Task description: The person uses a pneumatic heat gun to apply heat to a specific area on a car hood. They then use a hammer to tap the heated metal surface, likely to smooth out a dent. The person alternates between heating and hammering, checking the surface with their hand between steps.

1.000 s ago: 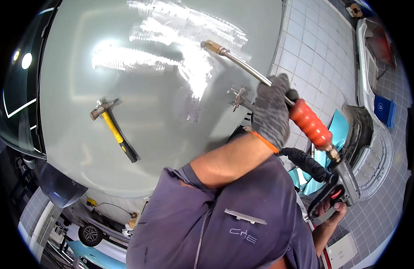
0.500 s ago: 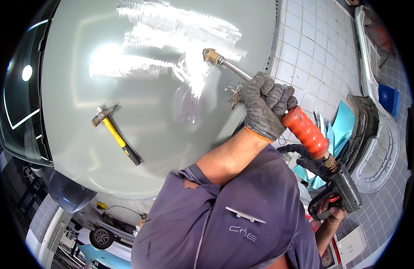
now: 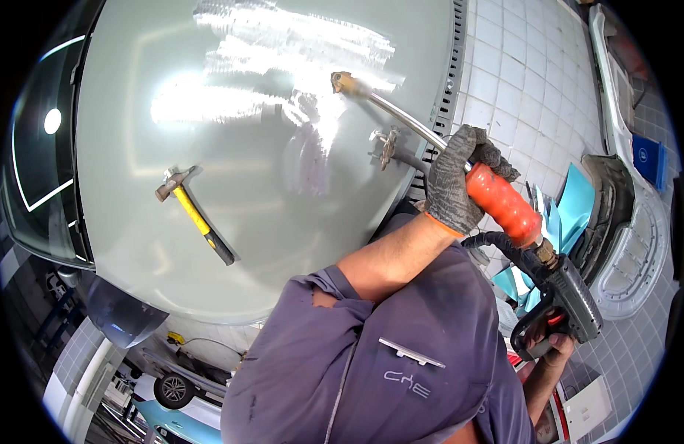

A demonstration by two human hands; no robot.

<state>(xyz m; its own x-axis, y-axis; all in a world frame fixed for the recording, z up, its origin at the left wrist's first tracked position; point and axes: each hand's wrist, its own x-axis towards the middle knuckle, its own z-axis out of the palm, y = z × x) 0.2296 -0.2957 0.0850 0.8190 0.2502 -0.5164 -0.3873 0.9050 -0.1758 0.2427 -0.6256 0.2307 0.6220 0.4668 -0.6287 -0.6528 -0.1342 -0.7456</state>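
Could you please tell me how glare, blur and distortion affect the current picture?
Head view: glare whitens the streaks on the grey panel; head view: the tool's brass-coloured tip is smeared, while the hammer looks sharper; head view: floor tile lines bow toward the rim, and the corners go black.

2 hands (image 3: 453, 189) grip red-handled tool (image 3: 505, 206); yellow-handled hammer (image 3: 194, 212) on gray panel (image 3: 275, 244)

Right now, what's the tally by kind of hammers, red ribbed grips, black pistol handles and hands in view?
Hammer: 1
Red ribbed grip: 1
Black pistol handle: 1
Hands: 2 (left hand gloved, right hand bare)
Total: 5
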